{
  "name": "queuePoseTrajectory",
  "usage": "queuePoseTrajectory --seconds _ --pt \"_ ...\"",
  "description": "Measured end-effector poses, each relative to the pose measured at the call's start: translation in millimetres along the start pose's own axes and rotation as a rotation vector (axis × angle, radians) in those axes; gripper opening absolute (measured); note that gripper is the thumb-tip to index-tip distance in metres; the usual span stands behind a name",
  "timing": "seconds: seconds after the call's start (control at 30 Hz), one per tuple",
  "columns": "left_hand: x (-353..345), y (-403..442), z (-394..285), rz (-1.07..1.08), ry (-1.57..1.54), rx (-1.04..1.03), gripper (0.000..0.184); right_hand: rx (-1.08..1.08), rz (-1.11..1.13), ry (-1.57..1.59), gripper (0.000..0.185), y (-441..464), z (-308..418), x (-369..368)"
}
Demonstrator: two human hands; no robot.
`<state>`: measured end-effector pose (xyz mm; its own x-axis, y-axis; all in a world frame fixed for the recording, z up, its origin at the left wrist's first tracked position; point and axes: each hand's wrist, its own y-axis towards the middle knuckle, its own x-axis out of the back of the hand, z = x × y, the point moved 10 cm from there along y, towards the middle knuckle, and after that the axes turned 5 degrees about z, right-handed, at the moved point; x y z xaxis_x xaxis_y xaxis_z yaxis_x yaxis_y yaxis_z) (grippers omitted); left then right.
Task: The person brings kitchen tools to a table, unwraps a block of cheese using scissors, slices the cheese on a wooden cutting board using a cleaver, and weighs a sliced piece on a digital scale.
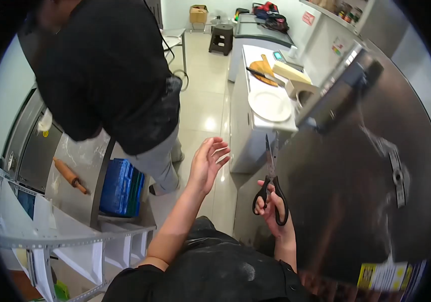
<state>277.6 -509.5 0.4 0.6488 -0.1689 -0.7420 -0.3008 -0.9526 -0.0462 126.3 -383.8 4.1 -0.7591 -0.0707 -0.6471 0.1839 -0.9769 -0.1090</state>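
A pair of scissors (pixel 271 173) with black handles points upward, its blades slightly apart. My right hand (pixel 276 211) grips it by the handles, with fingers through the loops. My left hand (pixel 208 163) is raised in front of me over the floor, fingers apart and holding nothing. Between that hand and the scissors there is a gap. Beyond the blades, a white plate (pixel 270 105) lies on the near end of a white counter (pixel 255 122).
At left a person in black (pixel 110 75) stands by a steel table (pixel 91 173) with a rolling pin (pixel 70 175). Blue crates (pixel 116 187) sit below. A large dark steel surface (pixel 336 201) is close on my right. A knife (pixel 265 76) and wooden board (pixel 263 65) lie farther along the counter.
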Motion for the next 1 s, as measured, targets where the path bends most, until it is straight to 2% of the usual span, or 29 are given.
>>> queuePoseTrajectory --seconds 0.03,0.1,0.33,0.37,0.4,0.47,0.57,0.67,0.73,0.77,0.83,0.9,0.93,1.0 --pt "15.7 40.6 -15.2 -0.038 -0.006 -0.029 0.023 0.005 0.029 -0.004 0.051 47.9 9.4 7.1" --pt "28.7 94.5 -19.9 -0.078 -0.028 -0.016 0.02 0.014 -0.047 -0.076 0.05 96.2 20.9 35.5" --pt "8.4 261.5 -32.1 0.07 -0.044 0.005 0.016 0.066 -0.25 -0.154 0.047 216.0 65.2 71.1" --pt "2.4 277.4 -29.9 0.079 -0.056 0.014 0.016 0.066 -0.279 -0.239 0.048 220.2 69.8 74.9" --pt "-1.0 282.9 -36.6 0.068 -0.032 -0.033 0.016 0.06 -0.293 -0.315 0.048 216.9 68.3 75.6" --pt "-12.5 354.0 -59.5 0.072 0.004 -0.127 0.015 0.093 -0.305 -0.331 0.049 260.5 82.6 95.2" --pt "-22.1 454.3 -88.9 0.081 0.0 -0.235 0.017 0.184 -0.39 -0.069 0.045 319.6 98.5 138.3" --pt "10.3 524.5 -98.8 -0.04 -0.043 -0.316 0.02 0.245 -0.477 0.026 0.044 355.2 108.6 178.3" --pt "37.3 556.9 -113.6 -0.087 -0.071 -0.341 0.022 0.101 -0.53 -0.261 0.047 378.9 123.7 192.9" --pt "49.0 566.9 -122.4 -0.107 -0.088 -0.352 0.023 0.032 -0.533 -0.334 0.049 386.2 132.9 190.1" --pt "72.8 613.6 -124.2 -0.182 -0.07 -0.339 0.023 0.036 -0.511 -0.35 0.047 431.0 159.3 208.5" --pt "103.2 652.3 -125.7 -0.261 -0.055 -0.334 0.023 0.061 -0.439 -0.385 0.046 476.3 182.8 221.8" --pt "122.7 659.0 -127.3 -0.315 -0.011 -0.319 0.025 0.216 -0.408 -0.381 0.05 483.4 194.1 216.5" --pt "159.9 658.4 -129.5 -0.379 0.03 -0.296 0.026 0.269 -0.471 -0.328 0.051 475.7 199.7 221.7"
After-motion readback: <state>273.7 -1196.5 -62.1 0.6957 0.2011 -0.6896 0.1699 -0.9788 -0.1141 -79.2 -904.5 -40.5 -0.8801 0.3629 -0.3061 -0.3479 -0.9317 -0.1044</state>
